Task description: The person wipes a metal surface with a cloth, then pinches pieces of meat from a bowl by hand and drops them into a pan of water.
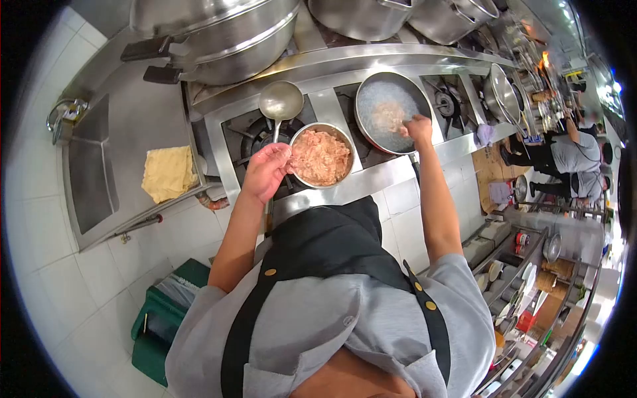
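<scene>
A round metal bowl (pixel 350 174) filled with pink minced meat (pixel 321 156) sits at the front of the stove. My left hand (pixel 267 170) is at the bowl's left rim, fingers pressed together; what they pinch, if anything, is hidden. A metal ladle (pixel 281 101) lies over the left burner, its handle running down behind that hand. Over the right side of a frying pan (pixel 371 87), my right hand (pixel 417 127) reaches down with closed fingers at some pale minced meat. More of this meat lies in cloudy liquid in the pan.
Large steel pots (pixel 232 46) stand behind the burners. To the left are a sink (pixel 93 166) and a folded yellow cloth (pixel 168 174). A green bin (pixel 166 318) stands on the floor at lower left. Co-workers (pixel 572 159) and shelves of dishes are at far right.
</scene>
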Demonstrator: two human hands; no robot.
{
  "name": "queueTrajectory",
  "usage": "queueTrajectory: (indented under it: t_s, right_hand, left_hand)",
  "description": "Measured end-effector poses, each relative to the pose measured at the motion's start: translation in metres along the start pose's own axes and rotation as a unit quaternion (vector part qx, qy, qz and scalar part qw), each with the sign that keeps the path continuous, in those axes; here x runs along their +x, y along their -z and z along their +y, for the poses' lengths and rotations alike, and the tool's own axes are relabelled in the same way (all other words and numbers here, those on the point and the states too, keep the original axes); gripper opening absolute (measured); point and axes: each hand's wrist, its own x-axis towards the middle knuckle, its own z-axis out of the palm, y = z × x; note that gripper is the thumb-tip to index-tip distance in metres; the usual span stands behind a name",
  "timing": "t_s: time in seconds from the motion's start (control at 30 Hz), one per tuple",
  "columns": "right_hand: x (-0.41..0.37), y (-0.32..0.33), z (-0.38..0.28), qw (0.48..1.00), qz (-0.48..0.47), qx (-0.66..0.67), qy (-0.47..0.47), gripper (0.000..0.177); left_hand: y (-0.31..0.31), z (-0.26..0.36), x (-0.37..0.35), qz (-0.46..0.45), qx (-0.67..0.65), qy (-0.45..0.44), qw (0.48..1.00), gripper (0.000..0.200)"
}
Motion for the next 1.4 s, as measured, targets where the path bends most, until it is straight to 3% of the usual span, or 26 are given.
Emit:
queueTrajectory:
  t_s: [0.1,0.17,0.23,0.3,0.4,0.67,0.77,0.87,0.97,1.07,1.1,1.17,1.27,1.33,1.4]
  right_hand:
    - [-0.074,0.012,-0.078,0.962,0.027,-0.072,0.261,0.022]
    - [-0.135,0.004,-0.121,0.938,-0.09,-0.059,0.33,0.02]
    - [-0.155,-0.038,-0.108,0.883,-0.19,-0.12,0.413,0.024]
    - [-0.185,-0.047,-0.121,0.843,-0.248,-0.188,0.438,0.024]
    - [-0.189,-0.089,-0.093,0.851,-0.225,-0.22,0.421,0.022]
    - [-0.182,-0.089,-0.081,0.858,-0.188,-0.059,0.474,0.02]
    - [-0.184,-0.08,-0.092,0.89,-0.222,0.006,0.398,0.013]
    - [-0.183,-0.076,-0.099,0.905,-0.228,-0.001,0.36,0.017]
    - [-0.186,-0.063,-0.111,0.924,-0.315,0.101,0.193,0.02]
    - [-0.186,-0.054,-0.121,0.883,-0.375,0.273,0.064,0.015]
    - [-0.186,-0.044,-0.129,0.85,-0.418,0.318,0.037,0.012]
    - [-0.191,-0.026,-0.144,0.783,-0.5,0.371,-0.007,0.022]
    - [-0.199,-0.023,-0.154,0.773,-0.509,0.378,0.019,0.038]
    - [-0.199,-0.032,-0.145,0.858,-0.413,0.278,0.126,0.041]
    - [-0.2,-0.039,-0.141,0.908,-0.296,0.17,0.243,0.043]
  left_hand:
    - [0.006,0.011,-0.003,0.006,0.0,-0.015,1.0,0.011]
    - [0.01,0.013,0.001,-0.004,-0.006,-0.029,1.0,0.01]
    - [0.007,0.017,0.004,-0.009,-0.014,-0.042,0.999,0.01]
    - [0.0,0.021,0.003,0.003,-0.006,-0.049,0.999,0.011]
    - [-0.001,0.021,-0.001,0.026,0.004,-0.045,0.999,0.011]
    - [-0.001,-0.002,0.009,0.026,0.033,-0.024,0.999,0.013]
    - [-0.001,-0.008,0.011,0.025,0.017,-0.013,0.999,0.015]
    - [-0.001,-0.012,0.013,0.036,0.009,-0.003,0.999,0.018]
    - [-0.003,-0.011,0.017,0.04,-0.013,-0.017,0.999,0.025]
    - [0.003,-0.022,0.022,0.014,-0.075,-0.029,0.997,0.035]
    - [0.005,-0.025,0.025,0.002,-0.099,-0.034,0.994,0.039]
    - [-0.013,-0.027,0.028,0.014,-0.131,-0.002,0.991,0.047]
    - [-0.033,-0.036,0.036,0.037,-0.172,0.035,0.984,0.042]
    - [-0.041,-0.045,0.04,0.042,-0.164,0.018,0.985,0.038]
    - [-0.041,-0.05,0.046,0.008,-0.13,-0.009,0.991,0.034]
